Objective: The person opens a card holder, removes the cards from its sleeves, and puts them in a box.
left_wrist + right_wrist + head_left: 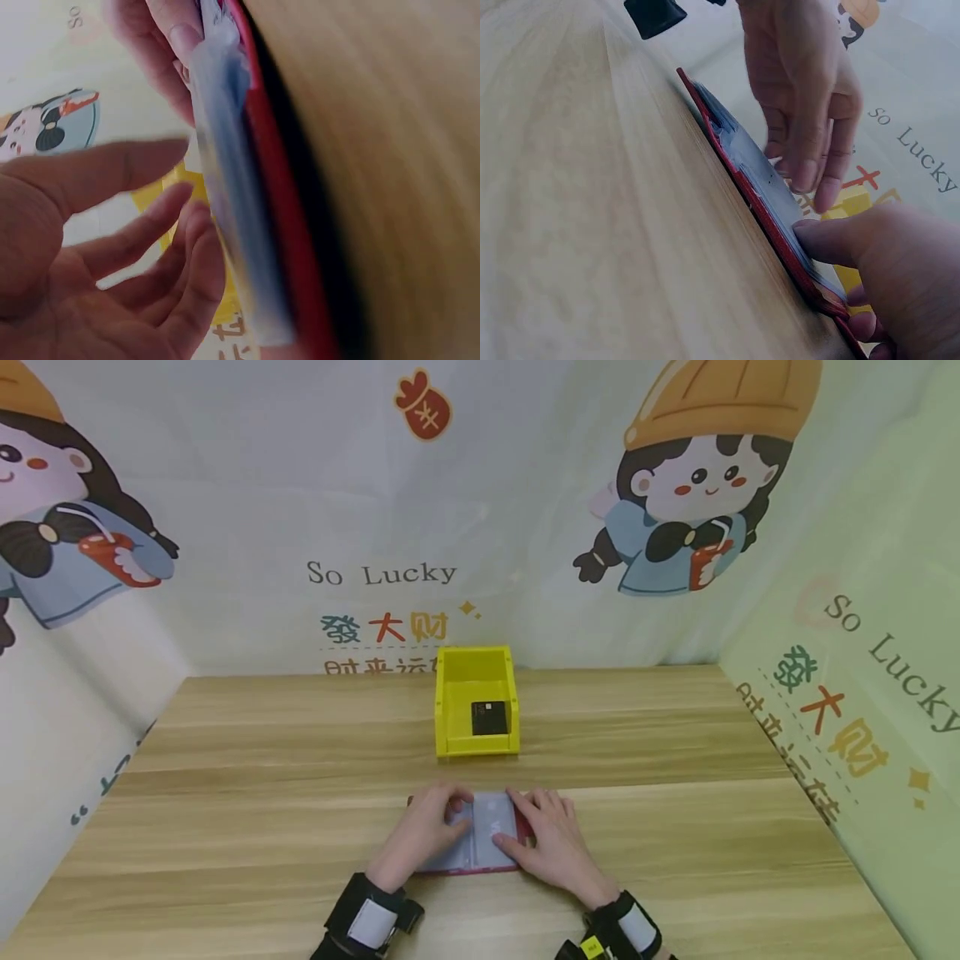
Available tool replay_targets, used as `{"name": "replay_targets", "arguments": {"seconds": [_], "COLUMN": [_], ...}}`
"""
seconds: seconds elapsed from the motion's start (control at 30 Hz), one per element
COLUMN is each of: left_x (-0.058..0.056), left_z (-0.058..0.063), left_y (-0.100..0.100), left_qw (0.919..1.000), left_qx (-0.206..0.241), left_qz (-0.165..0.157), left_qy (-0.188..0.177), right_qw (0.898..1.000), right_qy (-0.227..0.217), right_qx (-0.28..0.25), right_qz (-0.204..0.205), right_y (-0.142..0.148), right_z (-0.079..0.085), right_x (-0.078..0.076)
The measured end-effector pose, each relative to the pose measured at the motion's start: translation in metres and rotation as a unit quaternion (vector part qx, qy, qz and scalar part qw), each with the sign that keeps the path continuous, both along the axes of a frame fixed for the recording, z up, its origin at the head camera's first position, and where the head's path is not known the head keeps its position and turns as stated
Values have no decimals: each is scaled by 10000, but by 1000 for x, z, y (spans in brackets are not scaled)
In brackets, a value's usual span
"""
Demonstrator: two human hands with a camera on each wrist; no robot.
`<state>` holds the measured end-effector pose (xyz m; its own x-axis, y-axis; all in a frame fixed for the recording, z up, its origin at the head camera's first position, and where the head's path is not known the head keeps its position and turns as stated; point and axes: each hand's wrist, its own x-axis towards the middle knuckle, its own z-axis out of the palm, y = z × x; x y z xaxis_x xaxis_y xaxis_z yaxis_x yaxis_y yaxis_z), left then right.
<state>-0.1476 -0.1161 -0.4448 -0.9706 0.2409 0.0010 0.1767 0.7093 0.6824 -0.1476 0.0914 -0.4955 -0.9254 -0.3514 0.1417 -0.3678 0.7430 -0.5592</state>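
Observation:
A red-covered card holder (489, 852) lies spread open on the table in front of me, its clear plastic sleeves facing up. My left hand (427, 827) is over its left side, thumb and fingers apart with nothing between them in the left wrist view. At the right side, my right hand (555, 843) holds the card holder by its edge. The right thumb (829, 238) presses on the sleeves, while the other fingers bend at the red cover's edge. Both wrists wear black straps.
Behind the card holder stands a yellow bin (477, 747) with a flat black square item (489, 718) inside. The wood-grain table (262, 760) runs back to a white printed cloth (247, 527), which also covers both sides.

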Motion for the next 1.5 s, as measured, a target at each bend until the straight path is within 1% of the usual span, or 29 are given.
{"name": "replay_targets", "arguments": {"seconds": [0.07,0.2,0.4,0.53,0.63,0.8,1.0,1.13,1.3,1.5], "left_x": [2,4,5,6,6,5,3,2,3,1], "left_z": [-1,-3,-3,-3,-5,-8,-9,-11,-12,-9], "left_y": [-3,-8,-9,-9,-9,-10,-11,-11,-12,-12], "left_qw": [9997,9983,9976,9973,9972,9971,9966,9965,9968,9958], "left_qx": [180,500,558,559,558,626,684,693,664,739], "left_qz": [-84,-89,-88,-94,-108,-180,-211,-228,-141,-27], "left_qy": [-144,-297,-390,-465,-482,-390,-404,-408,-423,-545], "right_qw": [10000,9999,9999,9998,9996,9975,9897,9848,9799,9719], "right_qy": [3,14,-17,32,75,225,164,218,538,791], "right_qx": [42,156,130,0,-169,-585,-1345,-1641,-1901,-2217], "right_qz": [0,9,-79,-174,-218,-318,-473,-521,-271,109], "right_y": [0,-2,-3,-2,-2,-2,-2,-1,-1,1], "right_z": [1,2,0,-2,-3,-4,-3,-3,-3,-3], "right_x": [-2,-4,-5,-4,-3,-3,-1,0,1,0]}}
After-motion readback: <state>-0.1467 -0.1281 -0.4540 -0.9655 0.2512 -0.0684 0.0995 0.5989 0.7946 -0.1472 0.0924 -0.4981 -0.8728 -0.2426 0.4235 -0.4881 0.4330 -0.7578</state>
